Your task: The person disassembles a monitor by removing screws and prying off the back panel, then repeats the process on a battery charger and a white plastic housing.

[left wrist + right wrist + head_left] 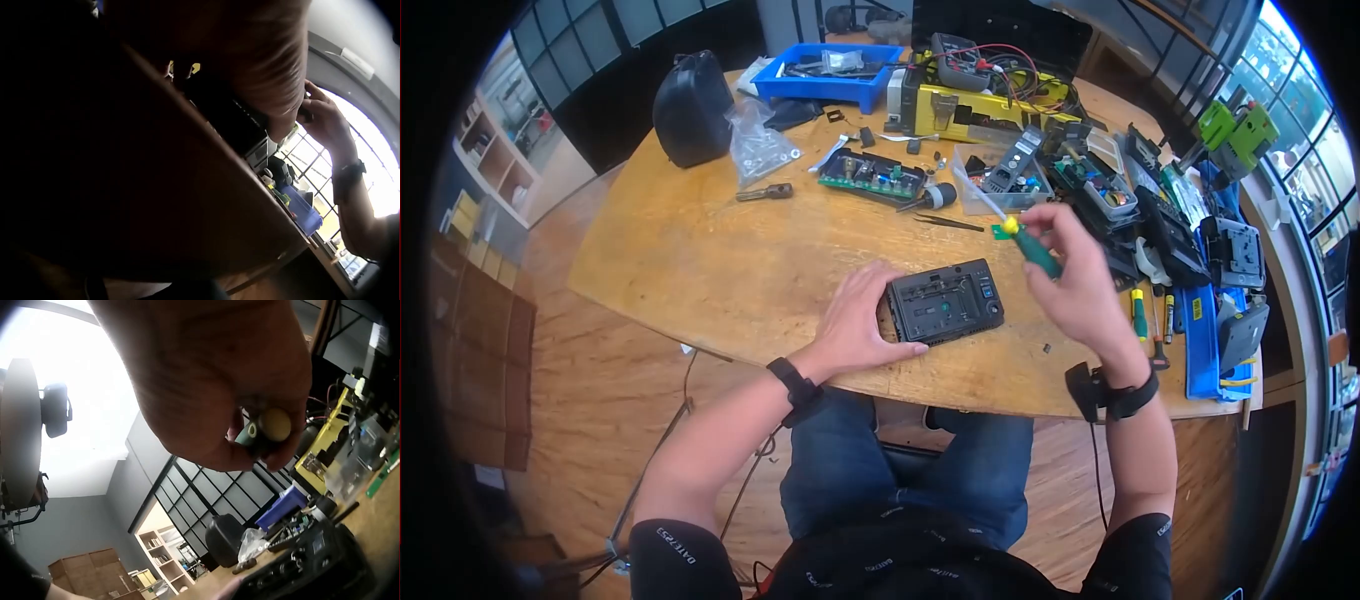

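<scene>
A black rectangular electronic device (920,322) with an opened-looking, recessed top lies on the wooden table near its front edge. My left hand (855,322) holds it at the left end, thumb along the near side and fingers at the far corner. Above and to the right of the device, my right hand (1082,290) grips a screwdriver (1040,256) by its green handle. Its yellow collar and shaft point up and left, away from the device. In the right wrist view the handle's butt end (275,425) shows between the curled fingers, with the device (319,565) below.
A green circuit board (870,178), tweezers (950,222) and a clear parts box (975,200) lie beyond the device. Dismantled black housings and a blue bin (1200,340) crowd the right side. At the back stand a blue tray (825,88) and a black case (692,110).
</scene>
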### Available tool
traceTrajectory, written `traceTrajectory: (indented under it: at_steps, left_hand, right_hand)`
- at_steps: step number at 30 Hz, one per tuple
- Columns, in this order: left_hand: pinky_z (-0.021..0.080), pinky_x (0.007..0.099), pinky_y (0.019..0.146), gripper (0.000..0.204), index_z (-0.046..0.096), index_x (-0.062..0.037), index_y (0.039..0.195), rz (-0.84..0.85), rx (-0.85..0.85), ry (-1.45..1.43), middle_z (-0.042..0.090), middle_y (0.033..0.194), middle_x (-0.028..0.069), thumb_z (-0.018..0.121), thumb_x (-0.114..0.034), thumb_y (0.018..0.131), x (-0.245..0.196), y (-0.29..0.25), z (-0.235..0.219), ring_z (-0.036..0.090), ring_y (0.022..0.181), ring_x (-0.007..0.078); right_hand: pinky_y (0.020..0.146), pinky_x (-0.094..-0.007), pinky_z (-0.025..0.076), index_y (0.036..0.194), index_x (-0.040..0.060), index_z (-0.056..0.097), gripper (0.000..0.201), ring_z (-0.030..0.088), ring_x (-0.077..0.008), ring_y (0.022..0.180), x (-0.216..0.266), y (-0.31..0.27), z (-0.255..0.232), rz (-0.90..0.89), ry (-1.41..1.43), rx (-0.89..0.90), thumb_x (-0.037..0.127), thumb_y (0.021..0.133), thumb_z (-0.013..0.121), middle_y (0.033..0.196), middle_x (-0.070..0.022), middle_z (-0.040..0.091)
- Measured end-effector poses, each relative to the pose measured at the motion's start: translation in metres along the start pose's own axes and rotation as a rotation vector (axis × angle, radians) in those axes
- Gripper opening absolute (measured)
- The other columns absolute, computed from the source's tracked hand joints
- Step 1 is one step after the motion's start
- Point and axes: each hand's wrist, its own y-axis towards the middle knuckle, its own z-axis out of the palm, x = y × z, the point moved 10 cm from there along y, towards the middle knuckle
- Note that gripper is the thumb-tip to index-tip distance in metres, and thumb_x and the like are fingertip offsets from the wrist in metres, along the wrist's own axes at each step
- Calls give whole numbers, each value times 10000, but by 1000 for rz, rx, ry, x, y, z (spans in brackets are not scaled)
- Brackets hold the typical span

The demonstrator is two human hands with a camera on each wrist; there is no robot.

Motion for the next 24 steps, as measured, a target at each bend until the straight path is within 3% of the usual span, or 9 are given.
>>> traceTrajectory:
  at_steps: [3, 8, 10, 18, 20, 24]
  left_hand:
    - [320, 505, 1243, 990, 502, -58, 1466, -6, -17, 60, 516, 1505, 229, 957, -421, 665, 5, -4, 0, 435, 1469, 423]
    - [317, 500, 1243, 934, 511, -58, 1460, -25, -20, 13, 515, 1505, 231, 920, -361, 677, 0, -3, -3, 450, 1458, 418]
    - [324, 501, 1236, 936, 505, -56, 1464, -29, -14, 18, 518, 1498, 231, 914, -349, 675, 3, -3, -2, 459, 1447, 418]
    - [365, 504, 1198, 944, 480, -31, 1471, -5, -30, -3, 539, 1451, 222, 897, -312, 672, 0, -3, -6, 501, 1392, 414]
    - [373, 498, 1191, 942, 482, -27, 1466, 11, -26, 1, 543, 1446, 219, 897, -304, 667, -2, -3, -7, 509, 1382, 412]
    - [381, 496, 1179, 941, 485, -29, 1460, 13, -29, -12, 556, 1422, 213, 899, -304, 661, -2, -3, -6, 527, 1354, 409]
  right_hand:
    - [798, -270, 527, 1124, 7, 652, 290, 624, -107, 885, -2, 15, -13, -19, 103, -12, -52, 860, 755, 1049, -61, 666]
    - [786, -219, 535, 1091, 10, 665, 256, 683, -75, 918, 8, 32, -23, -93, 232, -161, 6, 883, 814, 1014, -21, 706]
    - [731, -190, 535, 1090, 14, 665, 243, 686, -58, 908, 8, 34, -22, -106, 521, -195, 44, 908, 823, 1005, -17, 710]
    - [569, -199, 465, 1098, 46, 731, 234, 595, -13, 655, 11, 49, -10, -249, 281, -181, 103, 903, 847, 881, 17, 712]
    - [546, -217, 436, 1078, 47, 735, 242, 548, -20, 608, 15, 53, -5, -251, 226, -150, 126, 886, 860, 827, 10, 696]
    - [553, -246, 457, 1071, 55, 738, 249, 586, -81, 598, 18, 52, 2, -262, 172, -121, 135, 870, 861, 833, -25, 696]
